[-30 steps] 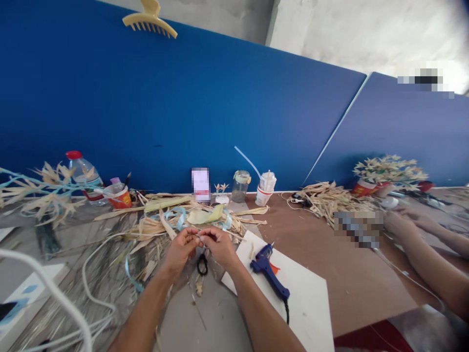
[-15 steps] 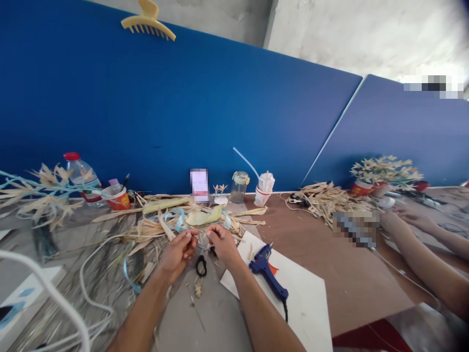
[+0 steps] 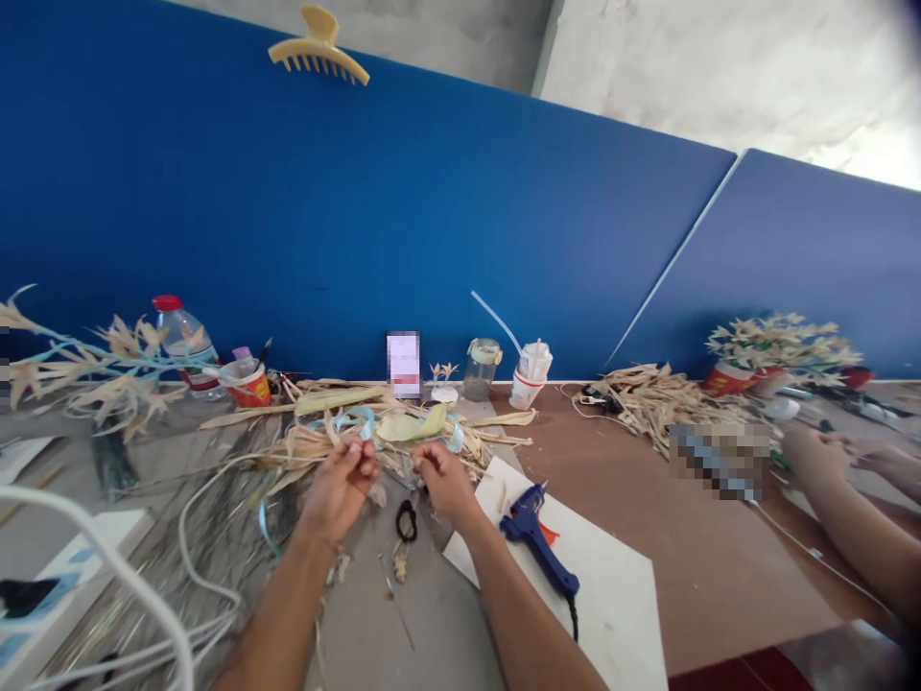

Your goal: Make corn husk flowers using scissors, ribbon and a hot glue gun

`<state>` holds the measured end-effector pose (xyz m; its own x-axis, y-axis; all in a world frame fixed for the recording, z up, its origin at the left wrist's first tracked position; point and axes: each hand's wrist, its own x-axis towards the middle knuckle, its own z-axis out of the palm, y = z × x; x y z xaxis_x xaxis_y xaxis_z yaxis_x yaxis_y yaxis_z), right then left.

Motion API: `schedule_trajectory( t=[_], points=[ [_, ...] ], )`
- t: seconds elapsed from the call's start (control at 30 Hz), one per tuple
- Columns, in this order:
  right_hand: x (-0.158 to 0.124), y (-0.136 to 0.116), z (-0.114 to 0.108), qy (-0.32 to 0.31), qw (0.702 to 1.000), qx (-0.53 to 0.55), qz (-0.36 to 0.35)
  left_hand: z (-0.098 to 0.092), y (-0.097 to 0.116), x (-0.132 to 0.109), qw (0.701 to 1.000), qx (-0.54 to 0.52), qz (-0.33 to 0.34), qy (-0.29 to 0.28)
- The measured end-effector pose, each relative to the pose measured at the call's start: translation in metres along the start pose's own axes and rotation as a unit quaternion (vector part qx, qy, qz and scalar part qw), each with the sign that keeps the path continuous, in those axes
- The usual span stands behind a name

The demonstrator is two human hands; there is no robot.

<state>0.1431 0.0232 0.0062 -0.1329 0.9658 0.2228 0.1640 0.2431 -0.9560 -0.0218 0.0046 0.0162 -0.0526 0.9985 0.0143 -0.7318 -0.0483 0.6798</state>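
My left hand (image 3: 341, 488) is raised above the table, its fingers curled in with the thumb against the fingertips. Beside it my right hand (image 3: 444, 482) pinches with thumb and forefinger, in front of a heap of dried husks (image 3: 413, 422) and light-blue ribbon (image 3: 358, 420). Whatever lies in either pinch is too small to make out. Black-handled scissors (image 3: 406, 521) lie on the table between my wrists. Close to my right forearm, a blue glue gun (image 3: 536, 539) rests on a white board (image 3: 615, 595).
Thin wires (image 3: 165, 537) and a white cable (image 3: 188, 533) spread at the left, near a power strip (image 3: 68, 576). A phone (image 3: 404, 365), a jar (image 3: 482, 369) and a cup (image 3: 529, 379) stand along the blue partition (image 3: 432, 192). Another person's hands (image 3: 820, 461) work at the right.
My hands have drawn apart, the left one shifting left and rising a little. The whole view has swung slightly left, so the table things appear further right.
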Motion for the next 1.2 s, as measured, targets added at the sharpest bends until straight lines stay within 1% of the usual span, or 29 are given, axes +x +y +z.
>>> schedule_trajectory(
  t=[0.1, 0.17, 0.27, 0.33, 0.4, 0.43, 0.5, 0.57, 0.63, 0.73, 0.8, 0.83, 0.9, 0.97, 1.07, 1.2],
  points=[
    [-0.006, 0.0, 0.009, -0.043, 0.996, -0.06, -0.049, -0.013, 0.015, 0.008, 0.99, -0.076, 0.108, 0.057],
    [-0.01, 0.0, 0.015, -0.085, 0.986, -0.105, -0.098, -0.019, 0.021, 0.011, 0.983, -0.095, 0.138, 0.077],
    [-0.017, 0.003, 0.025, -0.156, 0.953, -0.194, -0.17, -0.022, 0.021, 0.012, 0.982, -0.097, 0.135, 0.09],
    [-0.021, 0.006, 0.033, -0.183, 0.927, -0.26, -0.199, -0.019, 0.018, 0.012, 0.982, -0.093, 0.128, 0.098],
    [-0.024, 0.01, 0.04, -0.187, 0.907, -0.314, -0.208, -0.017, 0.014, 0.011, 0.983, -0.081, 0.126, 0.106],
    [-0.024, 0.012, 0.043, -0.181, 0.902, -0.334, -0.206, -0.016, 0.013, 0.011, 0.983, -0.072, 0.125, 0.11],
    [-0.024, 0.014, 0.048, -0.159, 0.903, -0.35, -0.189, -0.015, 0.01, 0.011, 0.984, -0.056, 0.123, 0.114],
    [-0.021, 0.015, 0.047, -0.116, 0.921, -0.335, -0.162, -0.014, 0.01, 0.011, 0.985, -0.048, 0.121, 0.109],
    [-0.016, 0.015, 0.041, -0.048, 0.948, -0.291, -0.12, -0.013, 0.01, 0.01, 0.987, -0.046, 0.12, 0.1],
    [-0.008, 0.013, 0.027, 0.047, 0.984, -0.169, -0.026, -0.01, 0.009, 0.008, 0.991, -0.038, 0.101, 0.083],
    [-0.003, 0.012, 0.019, 0.077, 0.995, -0.06, 0.032, -0.006, 0.005, 0.006, 0.995, -0.017, 0.067, 0.07],
    [-0.001, 0.011, 0.016, 0.083, 0.995, -0.007, 0.051, -0.004, 0.002, 0.005, 0.997, 0.002, 0.044, 0.066],
    [0.0, 0.01, 0.016, 0.088, 0.991, 0.073, 0.065, 0.0, -0.006, 0.003, 0.997, 0.056, -0.004, 0.058],
    [-0.001, 0.009, 0.019, 0.086, 0.989, 0.108, 0.056, 0.003, -0.013, 0.0, 0.991, 0.114, -0.04, 0.049],
    [-0.005, 0.01, 0.028, 0.076, 0.991, 0.105, 0.034, 0.006, -0.021, -0.002, 0.985, 0.153, -0.058, 0.052],
    [-0.01, 0.011, 0.037, 0.053, 0.995, 0.083, 0.025, 0.008, -0.021, -0.002, 0.982, 0.17, -0.056, 0.066]
  ],
)
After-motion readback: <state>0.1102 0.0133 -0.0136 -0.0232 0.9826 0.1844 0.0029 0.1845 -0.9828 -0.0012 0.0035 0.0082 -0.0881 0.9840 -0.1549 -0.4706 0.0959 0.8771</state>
